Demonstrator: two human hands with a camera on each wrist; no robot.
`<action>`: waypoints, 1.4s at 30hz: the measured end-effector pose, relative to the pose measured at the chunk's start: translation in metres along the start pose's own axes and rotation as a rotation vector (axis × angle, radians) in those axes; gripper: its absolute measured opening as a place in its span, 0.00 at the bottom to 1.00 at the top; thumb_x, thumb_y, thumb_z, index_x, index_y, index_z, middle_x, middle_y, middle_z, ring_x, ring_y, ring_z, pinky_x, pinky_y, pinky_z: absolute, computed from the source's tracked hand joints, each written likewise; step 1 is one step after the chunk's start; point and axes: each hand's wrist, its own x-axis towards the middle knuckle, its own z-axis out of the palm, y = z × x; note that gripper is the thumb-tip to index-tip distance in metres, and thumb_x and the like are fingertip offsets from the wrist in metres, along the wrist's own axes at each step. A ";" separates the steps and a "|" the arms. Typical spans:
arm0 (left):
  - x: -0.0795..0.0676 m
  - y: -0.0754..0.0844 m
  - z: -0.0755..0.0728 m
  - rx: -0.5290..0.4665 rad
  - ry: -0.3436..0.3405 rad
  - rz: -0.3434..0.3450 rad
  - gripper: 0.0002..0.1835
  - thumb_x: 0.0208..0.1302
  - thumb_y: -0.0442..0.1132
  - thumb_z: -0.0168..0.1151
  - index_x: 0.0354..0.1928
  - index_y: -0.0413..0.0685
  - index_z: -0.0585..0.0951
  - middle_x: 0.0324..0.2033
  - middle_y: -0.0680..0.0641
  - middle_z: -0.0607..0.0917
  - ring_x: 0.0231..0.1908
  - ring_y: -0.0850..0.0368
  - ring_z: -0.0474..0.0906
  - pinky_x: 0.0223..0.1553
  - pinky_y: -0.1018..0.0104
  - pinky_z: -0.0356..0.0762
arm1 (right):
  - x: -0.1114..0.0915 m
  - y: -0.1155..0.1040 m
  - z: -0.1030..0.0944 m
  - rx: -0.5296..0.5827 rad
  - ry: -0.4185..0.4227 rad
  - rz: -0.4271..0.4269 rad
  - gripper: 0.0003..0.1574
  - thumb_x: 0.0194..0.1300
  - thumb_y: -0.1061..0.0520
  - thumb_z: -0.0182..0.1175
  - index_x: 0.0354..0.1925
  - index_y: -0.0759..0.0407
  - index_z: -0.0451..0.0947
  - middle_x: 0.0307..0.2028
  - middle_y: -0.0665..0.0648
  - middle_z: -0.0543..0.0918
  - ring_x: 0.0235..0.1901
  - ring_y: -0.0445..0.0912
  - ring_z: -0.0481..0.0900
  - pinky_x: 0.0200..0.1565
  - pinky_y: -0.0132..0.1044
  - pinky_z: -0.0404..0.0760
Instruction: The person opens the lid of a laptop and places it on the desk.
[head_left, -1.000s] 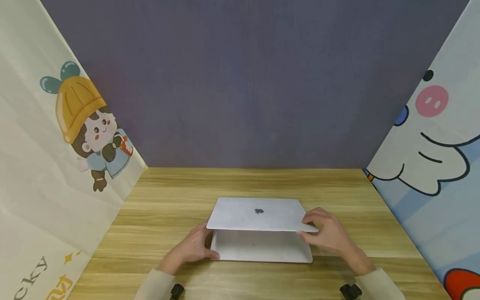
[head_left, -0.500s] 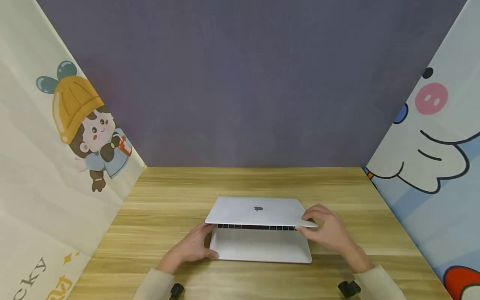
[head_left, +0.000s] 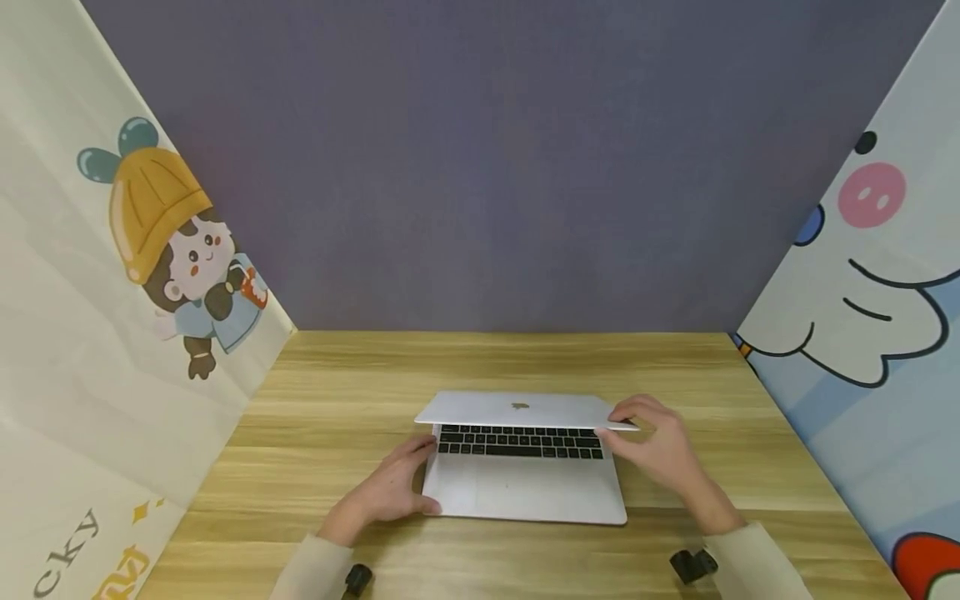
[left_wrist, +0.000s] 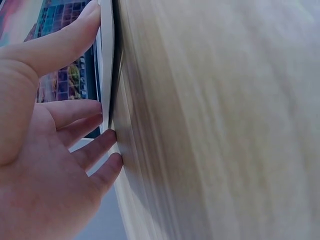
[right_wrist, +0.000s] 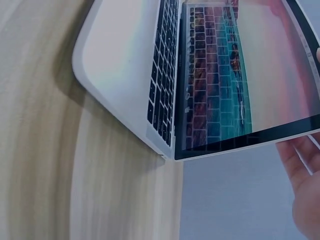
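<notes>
A silver laptop lies on the wooden table in the head view, its lid partly raised over the black keyboard. My left hand rests against the base's left side, thumb at the front corner and fingers spread along the edge. In the left wrist view those fingers look nearly straight. My right hand pinches the lid's near right corner between thumb and fingers. The right wrist view shows the lit screen, with the keyboard reflected in it, and part of my right hand at the lid's edge.
The wood-grain table extends around the laptop. A dark grey panel stands behind it. Cartoon-printed white sheets flank the table on both sides. Black straps or devices sit at the wrists.
My right hand has lifted the lid's near edge higher and slightly away, so the keyboard now shows. The left hand has stayed at the laptop's left side.
</notes>
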 end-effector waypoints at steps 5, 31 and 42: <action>0.001 0.001 0.000 -0.008 0.009 0.015 0.55 0.46 0.53 0.82 0.70 0.27 0.67 0.73 0.33 0.64 0.72 0.33 0.60 0.70 0.37 0.60 | 0.007 0.001 -0.001 -0.005 0.019 0.011 0.18 0.44 0.66 0.80 0.31 0.48 0.85 0.36 0.50 0.86 0.39 0.42 0.81 0.47 0.21 0.76; 0.000 0.005 0.002 -0.015 0.007 -0.032 0.56 0.46 0.54 0.81 0.72 0.30 0.66 0.74 0.34 0.63 0.72 0.34 0.59 0.71 0.36 0.58 | 0.021 -0.001 -0.004 -0.067 0.005 0.219 0.08 0.57 0.53 0.77 0.33 0.47 0.85 0.36 0.45 0.85 0.38 0.39 0.80 0.41 0.31 0.79; -0.001 0.005 0.001 -0.020 -0.002 -0.051 0.56 0.47 0.55 0.80 0.73 0.33 0.66 0.75 0.35 0.62 0.73 0.34 0.58 0.71 0.35 0.57 | 0.034 -0.003 -0.004 -0.087 -0.011 0.285 0.09 0.60 0.49 0.75 0.35 0.49 0.86 0.35 0.46 0.85 0.37 0.46 0.82 0.41 0.29 0.78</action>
